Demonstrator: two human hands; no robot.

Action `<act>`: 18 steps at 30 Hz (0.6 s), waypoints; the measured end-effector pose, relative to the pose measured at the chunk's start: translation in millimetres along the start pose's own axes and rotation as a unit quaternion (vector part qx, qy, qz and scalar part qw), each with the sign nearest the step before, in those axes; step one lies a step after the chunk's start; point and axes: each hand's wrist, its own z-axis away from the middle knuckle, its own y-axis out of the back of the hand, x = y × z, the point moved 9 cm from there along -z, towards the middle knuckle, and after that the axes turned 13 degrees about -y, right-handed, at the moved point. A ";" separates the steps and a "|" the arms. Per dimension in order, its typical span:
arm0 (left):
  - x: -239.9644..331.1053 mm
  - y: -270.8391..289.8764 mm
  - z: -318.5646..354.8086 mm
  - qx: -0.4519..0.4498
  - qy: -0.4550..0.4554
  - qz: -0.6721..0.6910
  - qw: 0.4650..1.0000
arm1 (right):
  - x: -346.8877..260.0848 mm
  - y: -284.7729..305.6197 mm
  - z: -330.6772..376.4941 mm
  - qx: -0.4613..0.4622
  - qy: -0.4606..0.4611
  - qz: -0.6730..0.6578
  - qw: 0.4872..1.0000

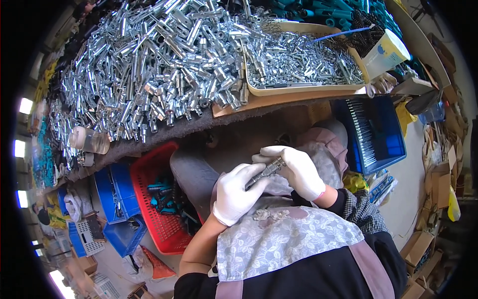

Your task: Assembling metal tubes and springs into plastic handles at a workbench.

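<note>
Both of my hands wear white gloves and meet above my lap. My left hand [238, 193] is closed around one end of a slim metal part [269, 170], which looks like a shiny rod or sleeve with a coiled or ridged end. Fingers of my right hand [301, 173] close on its other end. The part lies tilted, its upper end to the right; its ends are partly covered by the gloves. Beneath the hands is a grey flower-patterned apron [294, 239].
A large heap of metal sleeves [164, 65] covers the bench ahead. Beside it, a cardboard tray [298, 90] holds small metal parts, near a paper cup [386, 55]. A clear bottle [92, 141] stands at the bench edge. A red basket [162, 229] and a blue crate [386, 162] flank my legs.
</note>
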 end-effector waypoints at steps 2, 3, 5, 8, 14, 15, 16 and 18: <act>-0.6 -1.4 1.8 0.005 0.006 0.001 1.000 | 3.9 3.8 -2.6 0.005 0.002 -0.043 0.999; -1.5 -1.2 2.8 0.011 0.011 0.001 1.000 | 6.4 5.7 -3.7 0.005 -0.005 -0.054 0.999; -3.6 -1.6 4.4 0.005 0.009 -0.011 1.000 | 7.8 8.4 -4.9 0.006 -0.010 -0.065 0.998; -3.2 2.0 3.3 -0.002 0.015 -0.021 1.000 | 0.6 14.2 -2.7 0.039 -0.007 -0.029 0.999; -5.0 6.7 1.0 0.004 0.013 -0.042 0.999 | -31.0 25.7 22.7 0.156 0.121 0.283 0.939; -5.2 6.0 1.0 0.001 0.010 -0.051 0.999 | -24.4 24.1 22.0 0.150 0.099 0.292 0.939; -5.7 5.6 1.6 0.000 0.010 -0.050 0.999 | -18.4 23.4 21.4 0.145 0.077 0.302 0.939; -4.4 5.1 1.8 -0.013 -0.001 -0.077 0.997 | -11.5 27.8 22.0 0.141 0.030 0.285 0.948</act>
